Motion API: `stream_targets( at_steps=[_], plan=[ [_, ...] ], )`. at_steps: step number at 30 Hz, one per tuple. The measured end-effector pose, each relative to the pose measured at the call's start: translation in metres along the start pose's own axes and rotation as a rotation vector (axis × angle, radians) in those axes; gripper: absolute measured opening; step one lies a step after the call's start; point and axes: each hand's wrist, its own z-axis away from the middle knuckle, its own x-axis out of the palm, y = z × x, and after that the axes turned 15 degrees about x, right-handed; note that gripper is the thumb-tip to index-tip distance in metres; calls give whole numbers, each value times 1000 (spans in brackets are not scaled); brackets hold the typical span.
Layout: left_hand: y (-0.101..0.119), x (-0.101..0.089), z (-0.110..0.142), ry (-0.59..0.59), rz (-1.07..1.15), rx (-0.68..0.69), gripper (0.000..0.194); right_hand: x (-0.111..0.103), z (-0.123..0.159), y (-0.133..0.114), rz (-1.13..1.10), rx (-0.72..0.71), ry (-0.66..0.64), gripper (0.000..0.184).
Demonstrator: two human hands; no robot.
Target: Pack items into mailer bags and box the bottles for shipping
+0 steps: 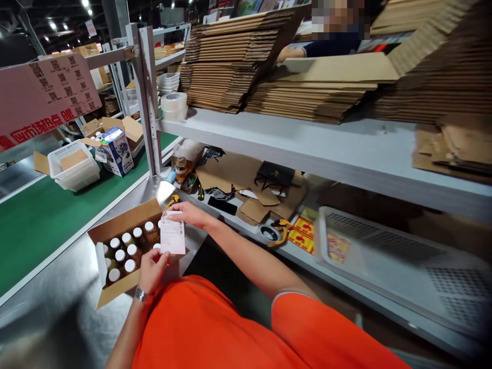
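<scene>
A white printed shipping label (172, 237) is stretched between my two hands above one end of an open cardboard box (126, 223). My left hand (154, 269), with a metal watch at the wrist, pinches the label's lower edge. The upper edge is between the fingers of my right hand (190, 214). Inside the box stand several bottles with white caps (120, 254), in rows; the label hides some of them. The box rests on a shiny metal worktop (73, 266), its flaps folded outward.
Left of the worktop runs a green conveyor belt (34, 225) carrying a white basket (75, 171) and a printed carton (117, 154). Flattened cardboard stacks (223, 66) fill the shelf above. Below lie a tape dispenser (282, 233) and a white crate (384, 277). Another person's arm (292, 53) reaches behind the stacks.
</scene>
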Motion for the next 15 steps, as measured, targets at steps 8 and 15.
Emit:
stream_targets(
  at_steps=[8, 15],
  plan=[
    [-3, 2, 2, -27, -11, 16, 59, 0, 6, -4, 21, 9, 3, 49],
    [-7, 11, 15, -212, -59, -13, 56, -41, 11, -12, -72, -36, 122, 49]
  ],
)
